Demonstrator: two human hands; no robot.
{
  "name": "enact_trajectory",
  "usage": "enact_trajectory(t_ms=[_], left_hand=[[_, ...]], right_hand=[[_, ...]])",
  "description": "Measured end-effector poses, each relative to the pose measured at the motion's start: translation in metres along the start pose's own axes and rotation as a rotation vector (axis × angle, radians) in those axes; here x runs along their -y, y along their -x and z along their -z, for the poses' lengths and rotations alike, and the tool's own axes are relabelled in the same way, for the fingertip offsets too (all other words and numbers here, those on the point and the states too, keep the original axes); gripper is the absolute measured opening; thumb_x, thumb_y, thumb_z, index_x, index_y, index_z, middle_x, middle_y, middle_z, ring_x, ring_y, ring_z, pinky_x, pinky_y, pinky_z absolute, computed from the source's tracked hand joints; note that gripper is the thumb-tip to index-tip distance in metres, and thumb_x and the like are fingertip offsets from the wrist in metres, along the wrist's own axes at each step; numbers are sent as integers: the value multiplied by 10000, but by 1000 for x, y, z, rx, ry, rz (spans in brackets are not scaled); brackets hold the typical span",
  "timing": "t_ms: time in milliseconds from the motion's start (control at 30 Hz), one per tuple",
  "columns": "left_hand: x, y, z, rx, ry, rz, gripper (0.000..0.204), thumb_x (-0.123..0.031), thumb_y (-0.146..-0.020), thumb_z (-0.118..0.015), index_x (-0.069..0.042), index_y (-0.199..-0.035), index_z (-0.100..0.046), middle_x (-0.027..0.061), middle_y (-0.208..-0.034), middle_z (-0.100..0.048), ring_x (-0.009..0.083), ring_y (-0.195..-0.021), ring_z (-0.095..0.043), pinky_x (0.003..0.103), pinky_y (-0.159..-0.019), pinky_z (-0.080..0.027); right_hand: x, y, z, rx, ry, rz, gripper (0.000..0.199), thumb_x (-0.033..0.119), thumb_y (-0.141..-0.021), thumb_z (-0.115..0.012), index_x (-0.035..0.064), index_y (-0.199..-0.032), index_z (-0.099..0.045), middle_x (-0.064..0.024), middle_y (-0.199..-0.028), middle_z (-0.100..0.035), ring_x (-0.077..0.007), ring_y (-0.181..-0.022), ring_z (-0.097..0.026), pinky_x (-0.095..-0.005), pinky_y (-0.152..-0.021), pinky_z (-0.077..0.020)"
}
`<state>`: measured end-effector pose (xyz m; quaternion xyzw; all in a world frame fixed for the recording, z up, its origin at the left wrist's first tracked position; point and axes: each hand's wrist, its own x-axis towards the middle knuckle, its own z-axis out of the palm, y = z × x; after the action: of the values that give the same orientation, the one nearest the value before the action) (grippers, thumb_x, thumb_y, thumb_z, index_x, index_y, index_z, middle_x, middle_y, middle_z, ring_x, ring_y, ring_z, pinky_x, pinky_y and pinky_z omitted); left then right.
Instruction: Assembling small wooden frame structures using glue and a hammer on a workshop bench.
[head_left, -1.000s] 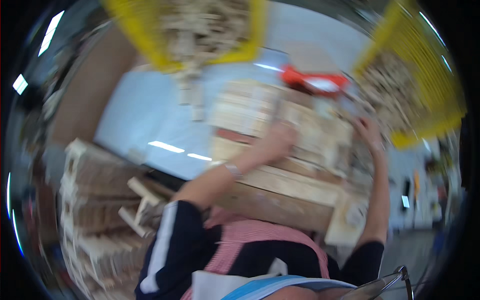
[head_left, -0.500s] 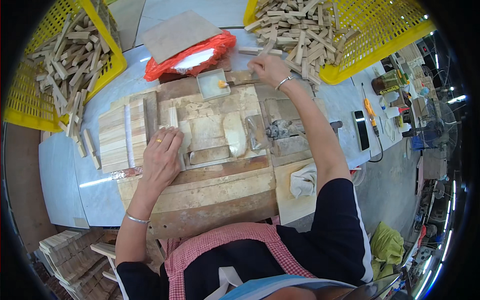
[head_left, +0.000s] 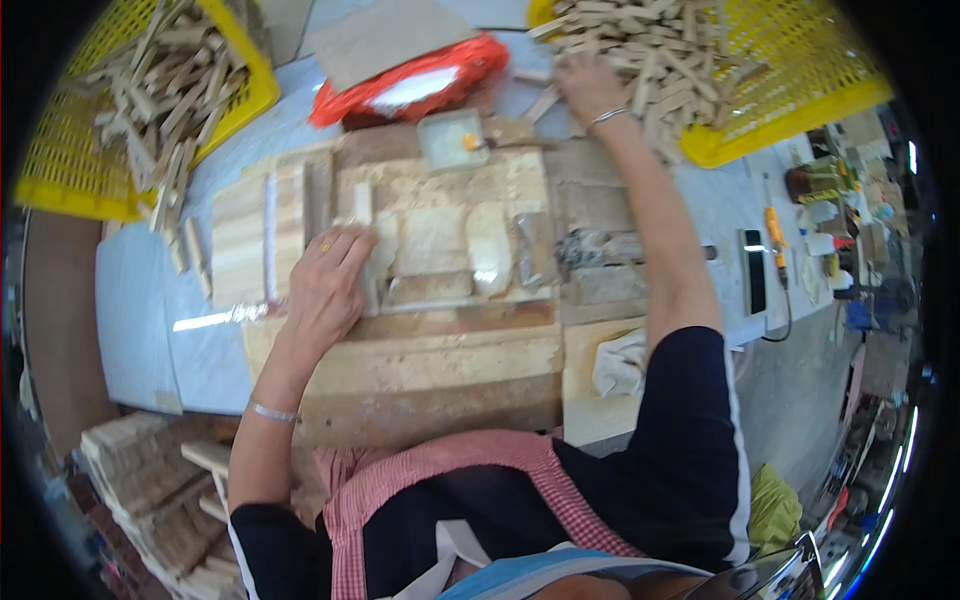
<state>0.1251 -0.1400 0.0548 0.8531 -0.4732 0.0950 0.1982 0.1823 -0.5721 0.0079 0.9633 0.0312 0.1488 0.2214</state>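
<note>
On the worn wooden work board [head_left: 440, 350], my left hand [head_left: 328, 285] bends its fingers together over a narrow wooden strip [head_left: 362, 203]. The strip's far end sticks out beyond the fingertips. Left of that hand lies a panel of pale wooden strips [head_left: 240, 240] laid side by side, with a light gap in it. My right hand [head_left: 592, 92] is stretched out to the far right, at the near edge of a heap of small wooden sticks [head_left: 670, 65]. A loose stick [head_left: 543, 104] lies beside it. Motion blurs the right fingers, so their grip is unclear.
Yellow plastic baskets with sticks stand at the far left [head_left: 262, 85] and far right [head_left: 705, 148]. Behind the board are a red plastic bag [head_left: 480, 62] under a flat sheet [head_left: 385, 40] and a small clear tray [head_left: 433, 160]. A white cloth [head_left: 620, 365] and phone [head_left: 754, 270] lie right.
My right hand has moved farther away and right, to the stick heap. My left hand stays over the strip. The whole view has shifted slightly.
</note>
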Motion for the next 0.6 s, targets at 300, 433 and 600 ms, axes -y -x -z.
enact_trajectory(t_ms=[300, 433, 600], left_hand=[[3, 3, 3, 69, 34, 97, 330, 73, -723, -463, -46, -1006, -582, 144, -933, -634, 338, -892, -598, 415, -795, -485], [2, 7, 4, -8, 48, 50, 314, 49, -738, -469, -54, -1009, -588, 149, -885, -635, 349, -862, -605, 418, -771, -489], [4, 11, 4, 12, 87, 85, 304, 41, -746, -472, -53, -1012, -587, 140, -886, -637, 336, -860, -611, 416, -762, -489]], right_hand=[[-3, 44, 95, -194, -567, -118, 238, 244, -878, -591, 84, -1039, -663, -79, -875, -655, -249, -827, -628, -367, -743, -491], [55, 67, 149, -127, -977, 3, 229, 245, -872, -634, 60, -1000, -679, -85, -858, -639, -223, -799, -603, -338, -746, -484], [121, 83, 164, -34, -869, 177, 212, 249, -851, -651, 80, -973, -693, -76, -834, -618, -230, -819, -585, -356, -749, -480]])
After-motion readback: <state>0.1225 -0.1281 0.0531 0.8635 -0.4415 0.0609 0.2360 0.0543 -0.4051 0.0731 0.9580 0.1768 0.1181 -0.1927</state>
